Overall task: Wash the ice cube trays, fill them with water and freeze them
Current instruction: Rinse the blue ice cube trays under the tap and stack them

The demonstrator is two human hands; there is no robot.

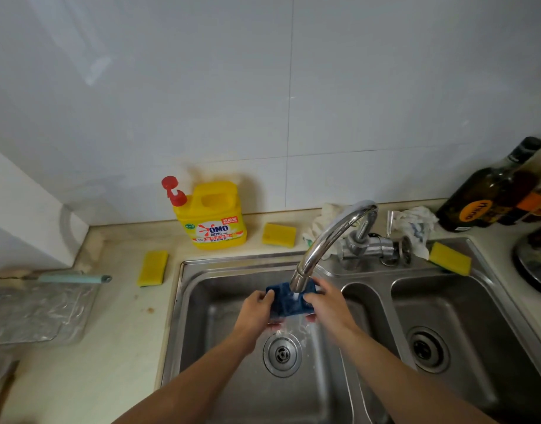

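A small blue ice cube tray [286, 302] is held under the chrome faucet [321, 255] over the left sink basin [201, 304]. Water runs from the spout onto the tray and spills down toward the drain [282, 353]. My left hand [257, 310] grips the tray's left edge, thumb on top. My right hand [325, 301] grips its right edge. The spout hides part of the tray's top.
A yellow OMO detergent jug [212, 217] stands behind the sink. Yellow sponges lie at left [153, 267], behind the sink [278, 234] and on the sink's right rim [449, 258]. Dark bottles [489, 191] stand at far right. A clear plastic tray [33, 313] sits on the left counter. The right basin [465, 313] holds nothing.
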